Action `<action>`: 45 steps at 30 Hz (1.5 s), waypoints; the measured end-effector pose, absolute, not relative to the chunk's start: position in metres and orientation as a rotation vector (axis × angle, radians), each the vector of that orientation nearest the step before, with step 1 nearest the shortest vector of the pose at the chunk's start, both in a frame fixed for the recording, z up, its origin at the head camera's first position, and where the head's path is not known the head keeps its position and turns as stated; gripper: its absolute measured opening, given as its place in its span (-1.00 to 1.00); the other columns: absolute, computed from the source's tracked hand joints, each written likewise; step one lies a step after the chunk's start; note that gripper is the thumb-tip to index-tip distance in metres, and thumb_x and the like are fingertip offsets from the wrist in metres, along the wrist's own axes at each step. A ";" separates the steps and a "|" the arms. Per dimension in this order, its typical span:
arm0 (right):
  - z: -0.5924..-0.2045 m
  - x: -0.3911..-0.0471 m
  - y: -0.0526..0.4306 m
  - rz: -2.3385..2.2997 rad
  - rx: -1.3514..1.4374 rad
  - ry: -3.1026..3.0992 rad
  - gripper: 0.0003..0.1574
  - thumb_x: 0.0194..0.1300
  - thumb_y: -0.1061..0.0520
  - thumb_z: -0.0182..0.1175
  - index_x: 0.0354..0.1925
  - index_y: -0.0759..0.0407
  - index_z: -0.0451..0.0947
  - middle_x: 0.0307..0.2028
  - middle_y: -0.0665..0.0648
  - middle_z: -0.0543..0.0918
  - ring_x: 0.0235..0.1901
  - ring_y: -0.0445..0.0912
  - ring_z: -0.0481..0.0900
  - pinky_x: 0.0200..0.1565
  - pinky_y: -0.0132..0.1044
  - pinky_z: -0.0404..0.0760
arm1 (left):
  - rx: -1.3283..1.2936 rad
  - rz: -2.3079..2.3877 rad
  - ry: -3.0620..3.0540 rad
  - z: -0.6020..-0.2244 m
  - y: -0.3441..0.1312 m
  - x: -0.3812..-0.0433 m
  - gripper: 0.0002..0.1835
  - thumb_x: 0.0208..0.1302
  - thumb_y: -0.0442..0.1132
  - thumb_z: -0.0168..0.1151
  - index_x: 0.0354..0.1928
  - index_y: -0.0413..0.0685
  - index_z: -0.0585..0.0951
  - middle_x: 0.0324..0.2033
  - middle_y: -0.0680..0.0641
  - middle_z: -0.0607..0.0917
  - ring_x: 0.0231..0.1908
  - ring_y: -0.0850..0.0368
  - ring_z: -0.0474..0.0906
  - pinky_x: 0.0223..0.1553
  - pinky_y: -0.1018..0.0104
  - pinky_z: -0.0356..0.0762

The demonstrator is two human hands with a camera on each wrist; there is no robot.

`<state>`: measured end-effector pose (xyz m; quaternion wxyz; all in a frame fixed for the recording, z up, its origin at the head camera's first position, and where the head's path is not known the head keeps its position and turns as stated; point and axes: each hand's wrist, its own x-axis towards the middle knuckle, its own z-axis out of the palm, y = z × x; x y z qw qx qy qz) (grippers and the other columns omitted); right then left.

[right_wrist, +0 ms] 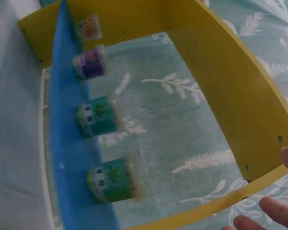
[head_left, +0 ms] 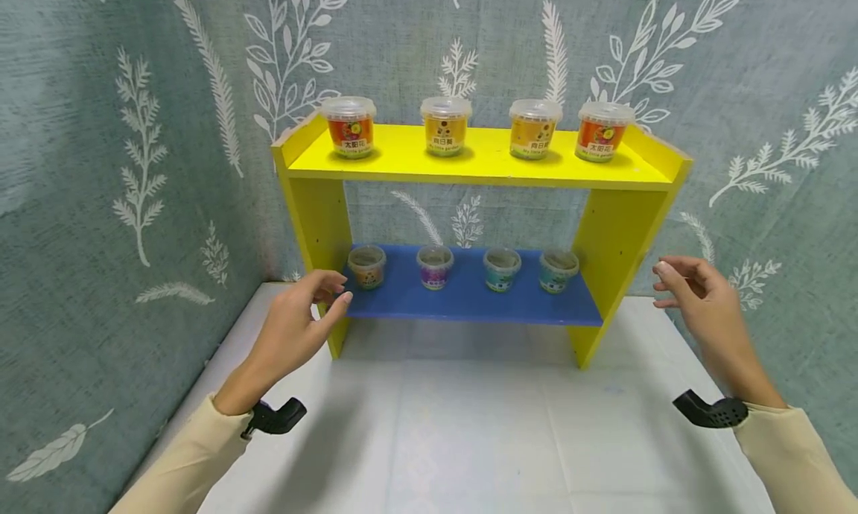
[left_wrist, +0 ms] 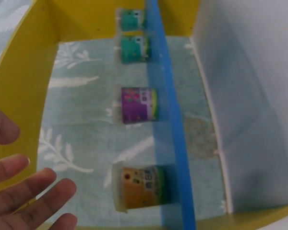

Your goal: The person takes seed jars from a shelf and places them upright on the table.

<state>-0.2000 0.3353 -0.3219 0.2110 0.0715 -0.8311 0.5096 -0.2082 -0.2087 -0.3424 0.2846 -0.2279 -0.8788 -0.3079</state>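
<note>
Orange cup [head_left: 368,274] stands upright, long axis vertical; left hand [head_left: 293,326] and right hand [head_left: 712,309] relaxed, empty.

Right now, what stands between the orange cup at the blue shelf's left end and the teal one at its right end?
The purple cup and another teal cup, as the head view shows.

On the left red tub [head_left: 351,137], near the left edge of the yellow top shelf [head_left: 394,145], we read 太阳花 above "My little garden"; the right red tub [head_left: 599,138], near the right edge, carries the same words. Between them, we read 向日葵 on the left yellow tub [head_left: 445,134] and the right yellow tub [head_left: 532,135]. Near the left edge of the blue shelf [head_left: 462,305], we make out 向日 on the orange tub [left_wrist: 145,186]; the characters on the purple tub [left_wrist: 138,104] and the teal tubs [right_wrist: 110,179] are too blurred for us.
</note>
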 end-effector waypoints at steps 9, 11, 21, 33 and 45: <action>-0.297 -0.231 0.327 1.443 0.185 -2.225 -0.54 0.57 -0.06 0.13 0.30 0.04 0.43 0.03 -0.07 0.53 -0.07 -0.22 0.56 -0.20 -0.54 0.63 | -0.618 -0.920 -2.330 -0.334 -0.203 -0.218 -0.79 0.47 -0.21 0.29 0.01 -0.15 0.63 -0.23 -0.06 0.72 -0.29 0.05 0.68 -0.13 -0.01 0.68; -0.290 -0.234 0.326 1.453 0.190 -2.194 -0.57 0.57 -0.05 0.12 0.29 0.02 0.43 0.03 -0.06 0.52 -0.08 -0.20 0.56 -0.20 -0.55 0.63 | -0.631 -0.927 -2.331 -0.333 -0.200 -0.220 -0.78 0.48 -0.19 0.28 0.02 -0.15 0.63 -0.23 -0.05 0.72 -0.28 0.05 0.68 -0.12 0.00 0.68; -0.254 -0.251 0.318 1.519 0.206 -2.033 -0.60 0.55 -0.08 0.16 0.22 0.04 0.53 -0.05 -0.01 0.59 -0.18 -0.17 0.59 -0.25 -0.54 0.63 | -0.671 -0.894 -2.269 -0.312 -0.191 -0.227 -0.79 0.46 -0.23 0.29 0.01 -0.18 0.63 -0.27 -0.05 0.70 -0.36 0.11 0.64 -0.24 0.11 0.66; -0.241 -0.257 0.318 1.492 0.017 -2.079 -0.66 0.50 -0.21 0.18 0.04 -0.07 0.55 -0.13 -0.05 0.58 -0.22 -0.19 0.56 -0.29 -0.54 0.62 | -0.675 -0.918 -2.240 -0.287 -0.179 -0.236 -0.75 0.46 -0.16 0.29 0.02 -0.19 0.64 -0.27 -0.08 0.72 -0.39 0.10 0.63 -0.28 0.12 0.65; -0.233 -0.261 0.316 1.429 -0.008 -2.123 -0.43 0.51 -0.23 0.15 0.28 0.06 0.50 -0.14 -0.06 0.56 -0.34 -0.25 0.63 -0.31 -0.52 0.63 | -0.685 -0.953 -2.166 -0.239 -0.169 -0.237 -0.71 0.47 -0.16 0.27 0.05 -0.24 0.63 -0.18 -0.12 0.71 -0.29 0.08 0.66 -0.21 0.37 0.61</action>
